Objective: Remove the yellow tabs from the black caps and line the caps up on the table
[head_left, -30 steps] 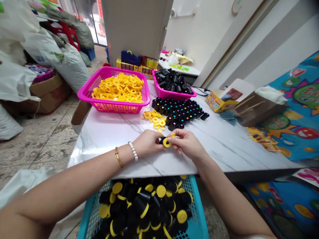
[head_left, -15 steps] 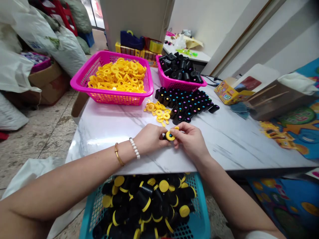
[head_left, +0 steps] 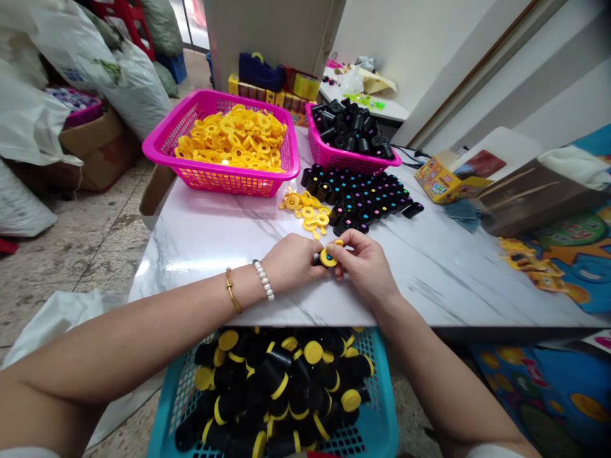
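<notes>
My left hand (head_left: pixel 296 261) is closed around a small black cylinder (head_left: pixel 316 259), most of it hidden by the fingers. At its end sits a yellow ring cap (head_left: pixel 328 257) with a blue dot in its hole. My right hand (head_left: pixel 365 264) pinches the cap's edge between thumb and index finger. Just beyond the hands lie loose yellow ring caps (head_left: pixel 309 213) in a small pile. Beside them stand many black cylinders (head_left: pixel 367 194) in a tight group, with coloured dots on top.
A pink basket (head_left: pixel 224 181) of yellow caps and a pink basket (head_left: pixel 346 159) of black cylinders stand at the back. Below the table's front edge, a teal basket (head_left: pixel 392 407) holds yellow-capped black cylinders. An opened yellow box (head_left: pixel 442 184) is at the right.
The view has shifted slightly, so the table things appear a little farther right. Both hands keep hold of the same capped cylinder.
</notes>
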Available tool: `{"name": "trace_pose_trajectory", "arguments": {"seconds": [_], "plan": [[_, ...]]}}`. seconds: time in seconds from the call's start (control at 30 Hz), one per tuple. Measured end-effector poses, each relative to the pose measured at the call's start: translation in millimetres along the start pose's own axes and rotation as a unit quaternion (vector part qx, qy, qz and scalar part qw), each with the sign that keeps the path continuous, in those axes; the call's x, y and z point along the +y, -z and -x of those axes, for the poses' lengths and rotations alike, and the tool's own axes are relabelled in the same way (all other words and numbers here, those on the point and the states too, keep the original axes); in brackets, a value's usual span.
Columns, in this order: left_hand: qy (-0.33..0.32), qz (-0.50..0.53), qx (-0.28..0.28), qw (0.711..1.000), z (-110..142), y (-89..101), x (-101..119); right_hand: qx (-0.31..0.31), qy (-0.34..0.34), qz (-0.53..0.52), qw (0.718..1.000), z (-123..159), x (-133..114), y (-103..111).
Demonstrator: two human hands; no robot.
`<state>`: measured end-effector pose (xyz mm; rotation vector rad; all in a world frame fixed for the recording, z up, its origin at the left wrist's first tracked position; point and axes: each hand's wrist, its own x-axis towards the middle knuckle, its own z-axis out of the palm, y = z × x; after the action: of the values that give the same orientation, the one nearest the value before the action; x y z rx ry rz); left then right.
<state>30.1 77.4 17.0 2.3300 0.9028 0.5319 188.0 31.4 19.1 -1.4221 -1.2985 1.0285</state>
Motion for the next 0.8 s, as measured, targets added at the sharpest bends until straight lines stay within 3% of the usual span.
{"name": "trace_pose_trajectory", "arguments": {"seconds": [0.13,0.23,0.43,0.53,0.67,0.8], "plan": [[0.041,0.089,-0.042,0.994,1.7,4.0,5.0,-0.034,-0.003,-0.016,0.999,-0.1,1.5,0.2],[0.100,0.201,-0.085,0.971,0.4,3.8,5.1,-0.033,-0.014,-0.015,0.999,0.8,1.6,-1.0],[0.123,0.238,-0.073,0.961,-3.3,-4.1,2.3,-0.013,0.002,0.004,1.000,0.5,9.0,-0.7],[0.103,0.190,-0.036,0.976,2.5,-7.1,5.3,-0.004,0.005,-0.005,1.000,2.9,10.3,-1.9],[0.024,0.098,0.040,0.994,8.2,-10.6,4.5,0.006,0.017,-0.033,0.999,5.9,9.9,-2.8],[-0.022,0.073,0.038,0.996,4.2,-7.8,-3.9,0.002,-0.039,-0.139,0.990,3.7,10.0,6.6]]}}
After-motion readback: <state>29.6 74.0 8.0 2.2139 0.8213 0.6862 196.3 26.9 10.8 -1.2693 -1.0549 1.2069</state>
